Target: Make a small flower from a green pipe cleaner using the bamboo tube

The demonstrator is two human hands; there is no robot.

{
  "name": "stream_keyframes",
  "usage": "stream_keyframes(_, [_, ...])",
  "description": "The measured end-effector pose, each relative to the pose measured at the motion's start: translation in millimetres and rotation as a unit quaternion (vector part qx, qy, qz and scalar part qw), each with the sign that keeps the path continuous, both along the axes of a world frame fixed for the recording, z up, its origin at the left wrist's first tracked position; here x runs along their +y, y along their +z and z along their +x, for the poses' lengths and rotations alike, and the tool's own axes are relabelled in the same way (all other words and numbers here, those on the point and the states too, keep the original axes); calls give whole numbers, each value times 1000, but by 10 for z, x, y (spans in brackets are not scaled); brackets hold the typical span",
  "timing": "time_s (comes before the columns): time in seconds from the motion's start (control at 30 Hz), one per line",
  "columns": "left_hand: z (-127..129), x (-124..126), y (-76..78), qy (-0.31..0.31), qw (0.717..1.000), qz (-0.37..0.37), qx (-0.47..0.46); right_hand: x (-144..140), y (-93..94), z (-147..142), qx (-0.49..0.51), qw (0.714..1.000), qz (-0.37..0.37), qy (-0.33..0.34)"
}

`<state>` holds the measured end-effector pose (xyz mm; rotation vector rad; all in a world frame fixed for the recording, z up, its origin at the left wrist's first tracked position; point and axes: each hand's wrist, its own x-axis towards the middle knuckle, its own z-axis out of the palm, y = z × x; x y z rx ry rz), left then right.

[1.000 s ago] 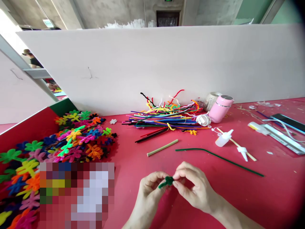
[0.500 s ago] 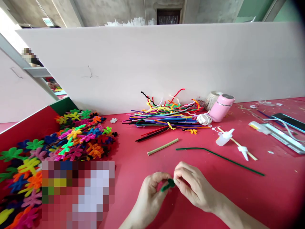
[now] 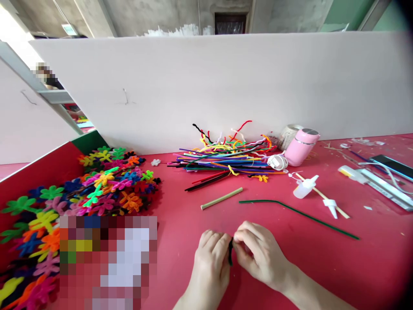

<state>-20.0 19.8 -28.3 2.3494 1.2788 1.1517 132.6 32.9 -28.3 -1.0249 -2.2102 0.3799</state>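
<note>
Between my two hands is a small dark green piece of bent pipe cleaner [image 3: 230, 252], mostly hidden by the fingers. My left hand [image 3: 211, 258] is closed on it from the left, its back turned up. From the right, the fingertips of my right hand [image 3: 258, 252] pinch at its upper part. Just beyond the hands, a long dark green pipe cleaner [image 3: 300, 218] with a slight bend lies on the red table [image 3: 180, 241]. A short pale stick [image 3: 222, 198] lies to the left of it.
A heap of colourful pipe-cleaner flowers [image 3: 103, 181] fills the left side. Loose pipe cleaners [image 3: 219, 159] are piled by the white partition [image 3: 206, 86]. A pink bottle [image 3: 302, 147], a coiled white cable [image 3: 277, 162], a small glue bottle [image 3: 305, 187] and a phone [image 3: 392, 167] are at the right.
My left hand has rolled over so its back faces up, turning the green piece from lying sideways to nearly upright. My right hand stays pinched at it. The view has shifted slightly.
</note>
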Motion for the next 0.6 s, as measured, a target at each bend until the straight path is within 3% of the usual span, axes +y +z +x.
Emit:
stream_keyframes(0.13, [-19,13,7,16,986,-107,-125,-2,74,15,149,980,-125,29])
stream_keyframes(0.27, [-26,28,21,-32,969,-144,-200,22,112,38,232,953,-195,-14])
stream_keyframes(0.37, [-27,35,18,-61,962,-136,-229,43,128,49,230,948,-217,-22])
stream_keyframes(0.6, [-44,44,22,-56,968,-110,-219,39,179,66,173,960,-218,21])
